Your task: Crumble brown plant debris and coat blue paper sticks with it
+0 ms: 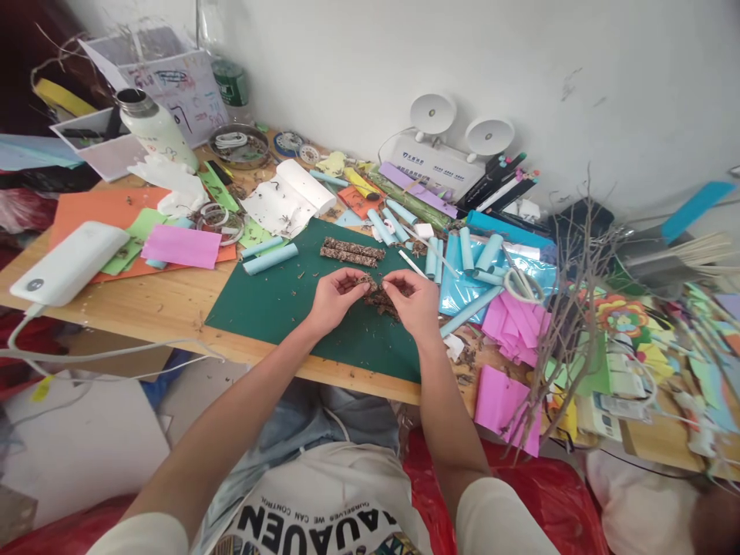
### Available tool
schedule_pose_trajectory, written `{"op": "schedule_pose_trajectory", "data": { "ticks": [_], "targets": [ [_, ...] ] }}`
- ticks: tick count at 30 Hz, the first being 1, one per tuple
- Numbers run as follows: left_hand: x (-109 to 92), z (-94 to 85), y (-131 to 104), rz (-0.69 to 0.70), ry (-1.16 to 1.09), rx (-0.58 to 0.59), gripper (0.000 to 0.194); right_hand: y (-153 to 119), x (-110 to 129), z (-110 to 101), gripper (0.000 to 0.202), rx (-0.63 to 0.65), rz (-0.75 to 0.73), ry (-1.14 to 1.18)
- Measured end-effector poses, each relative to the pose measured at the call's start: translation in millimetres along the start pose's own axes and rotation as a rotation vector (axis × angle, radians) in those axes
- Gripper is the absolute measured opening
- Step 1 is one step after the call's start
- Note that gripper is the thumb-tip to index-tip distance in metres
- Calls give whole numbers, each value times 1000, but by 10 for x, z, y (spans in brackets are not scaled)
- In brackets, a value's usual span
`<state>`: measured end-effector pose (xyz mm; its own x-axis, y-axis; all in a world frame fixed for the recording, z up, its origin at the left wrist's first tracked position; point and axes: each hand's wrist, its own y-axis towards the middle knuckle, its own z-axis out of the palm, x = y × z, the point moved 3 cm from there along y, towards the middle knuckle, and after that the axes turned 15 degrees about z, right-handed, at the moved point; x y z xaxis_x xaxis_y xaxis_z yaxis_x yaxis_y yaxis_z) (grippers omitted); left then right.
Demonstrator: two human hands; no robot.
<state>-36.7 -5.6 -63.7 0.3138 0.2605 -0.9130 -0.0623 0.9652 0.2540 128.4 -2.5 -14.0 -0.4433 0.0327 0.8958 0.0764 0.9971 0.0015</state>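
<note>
Over the dark green cutting mat [271,297], my left hand [338,299] pinches a clump of dried brown plant bits [368,283] between thumb and fingers. My right hand [414,299] is closed at the clump's right side, thumb and fingertips pressed together on it. More loose bits lie on the mat below and between the hands. Whether the clump covers a roll is hidden by my fingers. Just beyond my hands, two brown sticks [351,252] coated in similar bits lie side by side. Light blue paper tubes [270,259] rest at the mat's left edge.
More blue tubes [465,249], a blue plastic packet [454,293], scissors [523,286] and pink paper [509,401] lie right of the mat. Upright dry twigs [578,308] stand at far right. A white power bank [69,262], an uncapped bottle [156,129] and a twin-headed lamp [433,158] stand around.
</note>
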Motion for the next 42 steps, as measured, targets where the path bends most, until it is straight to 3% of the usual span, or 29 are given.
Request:
{"op": "schedule_pose_trajectory", "data": {
  "ticks": [5, 9, 15, 19, 22, 25, 28, 34, 42],
  "targets": [
    [-5, -1, 13, 14, 7, -9, 29, -59, 88, -6, 13, -8, -87, -100],
    [-2, 17, 13, -8, -19, 22, 30, -90, 72, 81, 15, 79, -50, -56],
    [-2, 25, 6, -35, -23, 58, 29, -90, 25, 126, 11, 64, -4, 21],
    [7, 8, 6, -17, -62, 3, 29, -36, -28, 36, 12, 2, 24, 121],
    [27, -1, 1, -26, -55, -22, 30, 2, -42, -47, 13, -94, -31, -30],
    [38, -5, -3, -34, -11, 1, 33, 13, -13, -58, 21, -56, -103, -243],
    [41, -9, -7, -27, 27, 18, 33, -13, 61, -56, 34, -25, -157, -271],
    [55, 27, -16, -15, -24, 66, 31, -85, 167, 3, 14, 71, -157, -121],
    [57, 27, -41, -43, 47, 103, 28, -95, 151, 75, 15, 78, -152, -216]
  ]
}}
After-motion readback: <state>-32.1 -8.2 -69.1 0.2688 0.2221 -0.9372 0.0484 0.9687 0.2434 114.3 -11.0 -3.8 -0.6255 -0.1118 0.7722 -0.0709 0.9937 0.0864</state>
